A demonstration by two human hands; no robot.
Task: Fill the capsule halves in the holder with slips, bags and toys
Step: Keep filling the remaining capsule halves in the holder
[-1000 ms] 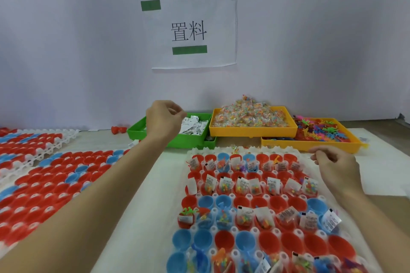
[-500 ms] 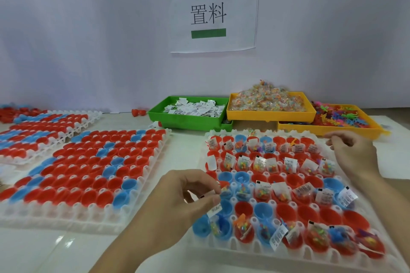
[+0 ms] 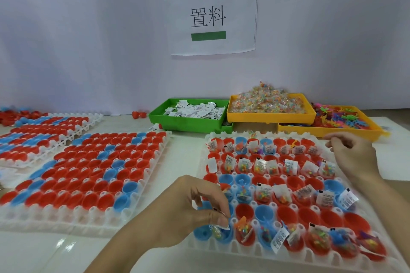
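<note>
Holder [image 3: 224,248], near right: capsule halves [image 3: 266,213] partly filled, several rows empty. Left hand [image 3: 190,210], come back from the far green tray [image 3: 188,121], pinches a slip [image 3: 223,225] over a near-left blue half, so one more gets its slip. Right hand [image 3: 355,155], far right: curled, contents cannot be told.

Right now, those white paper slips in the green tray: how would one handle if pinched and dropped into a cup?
Likely very light and floppy: the paper slips lie in a loose, overlapping heap in the green tray. Probably awkward to single out, since they are thin and flat. Once placed, they seem to lean rather than settle: slips in the holder stick up tilted above the cup rims.
</note>
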